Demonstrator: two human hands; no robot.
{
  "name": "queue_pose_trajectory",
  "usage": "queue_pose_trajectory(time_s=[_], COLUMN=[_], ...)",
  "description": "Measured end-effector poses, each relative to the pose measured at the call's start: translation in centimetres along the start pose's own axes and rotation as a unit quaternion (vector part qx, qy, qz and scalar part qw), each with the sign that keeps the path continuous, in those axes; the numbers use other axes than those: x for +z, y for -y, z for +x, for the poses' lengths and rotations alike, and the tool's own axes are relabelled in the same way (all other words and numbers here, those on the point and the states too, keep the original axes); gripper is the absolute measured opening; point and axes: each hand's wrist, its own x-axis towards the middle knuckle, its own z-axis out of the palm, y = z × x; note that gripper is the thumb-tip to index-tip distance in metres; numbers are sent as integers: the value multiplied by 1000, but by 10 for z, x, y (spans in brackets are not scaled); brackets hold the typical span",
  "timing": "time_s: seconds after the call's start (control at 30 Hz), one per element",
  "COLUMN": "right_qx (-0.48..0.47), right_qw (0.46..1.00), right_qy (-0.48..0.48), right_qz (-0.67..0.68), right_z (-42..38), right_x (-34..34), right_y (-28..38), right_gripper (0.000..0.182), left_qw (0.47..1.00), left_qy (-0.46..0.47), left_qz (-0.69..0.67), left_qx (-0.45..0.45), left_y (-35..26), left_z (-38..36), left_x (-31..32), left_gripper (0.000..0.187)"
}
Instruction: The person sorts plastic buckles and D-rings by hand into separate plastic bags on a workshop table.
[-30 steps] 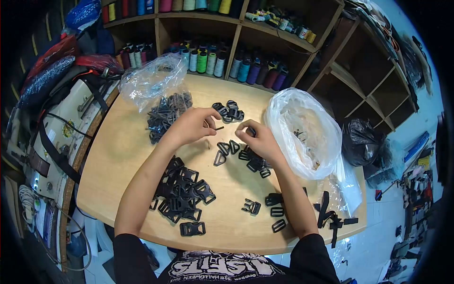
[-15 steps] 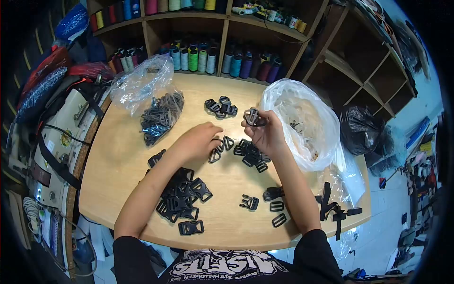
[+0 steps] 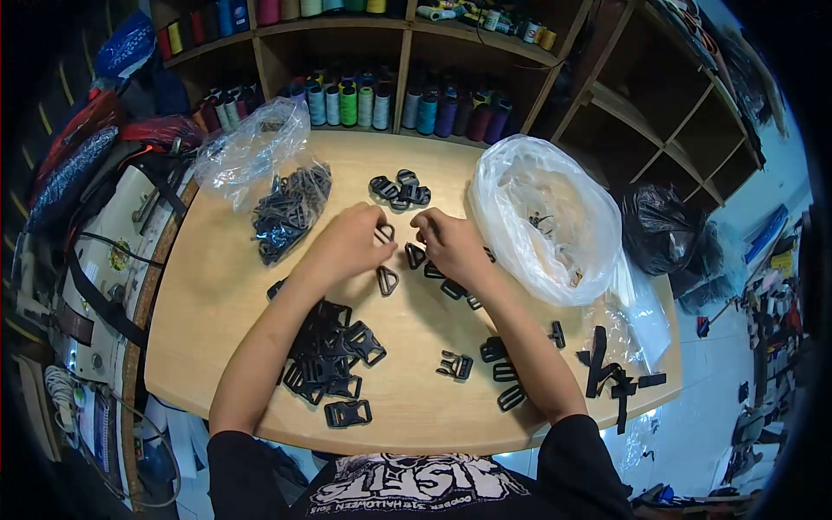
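Observation:
My left hand [image 3: 351,241] pinches a black triangular ring [image 3: 385,232] between thumb and fingers, just over the table. Below its fingertips lies another triangular ring [image 3: 386,281]. Facing it, my right hand [image 3: 451,247] is closed with curled fingers; whatever it may hold is hidden. A further triangular ring [image 3: 415,255] rests beside its thumb. Beyond both hands sits a small cluster of black ladder-lock buckles [image 3: 400,191]. Partly under my right hand and wrist is a group of black slide buckles [image 3: 451,289].
Black side-release buckles [image 3: 325,368] are heaped near my left forearm. A clear bag of black parts [image 3: 293,208] stands back left, a large white plastic bag [image 3: 494,199] back right. Strap pieces [image 3: 620,381] lie at the right edge. Thread spools [image 3: 348,106] fill shelves behind.
My right hand has moved left and down toward my left hand; the buckle seen in it before is out of sight. My left hand has lifted a triangular ring.

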Motion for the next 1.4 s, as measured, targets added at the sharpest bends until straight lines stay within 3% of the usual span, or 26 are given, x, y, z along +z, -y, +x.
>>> queue_pose_trajectory(time_s=[0.07,0.1,0.2,0.27,0.33,0.57,0.63,0.67,0.7,0.73,0.8,0.87,1.0,1.07,1.23,1.33,1.4], right_qx=[-198,-131,-103,-80,-50,-130,7,6,37,66,72,111,149,174,158,151,160], right_qw=[949,952,926,916,923,936,997,997,975,886,831,829,830,833,825,831,833], right_qy=[-83,-74,-25,10,21,1,52,52,75,93,85,44,69,36,63,80,87], right_qz=[-231,-268,-363,-392,-381,-327,-57,-56,204,449,546,546,534,523,539,529,522], right_z=[5,-2,-9,-10,-8,2,9,12,13,13,13,13,16,12,10,10,7], right_x=[9,10,12,12,13,2,-11,-18,-27,-32,-41,-42,-40,-38,-34,-27,-18], right_y=[-19,-4,4,8,3,-10,0,-2,-2,-2,-5,-8,-16,-10,-11,-13,-11], right_gripper=[25,34,40,42,41,32,26,26,24,22,20,22,26,28,28,32,34], left_qw=[999,998,997,995,995,976,974,971,965,965,964,964,963,965,964,972,985], left_qy=[-49,-55,-55,57,74,209,210,211,241,242,223,227,227,225,215,183,49], left_qz=[-6,-23,-58,-53,-31,42,48,53,54,54,91,93,85,83,98,66,-10], left_qx=[2,3,19,56,63,48,74,99,84,84,108,106,115,107,119,129,164], left_y=[1,-2,-5,-10,-18,-35,-29,-27,-36,-35,-31,-32,-30,-29,-31,-36,-48], left_z=[2,2,-2,-8,-12,-15,-18,-19,-18,-19,-21,-22,-22,-21,-19,-19,-19], left_x=[-16,-27,-43,-47,-39,-25,-11,-7,-9,-6,4,5,2,3,2,-17,-48], left_gripper=[34,37,40,39,37,38,38,38,36,36,34,34,33,34,37,37,37])
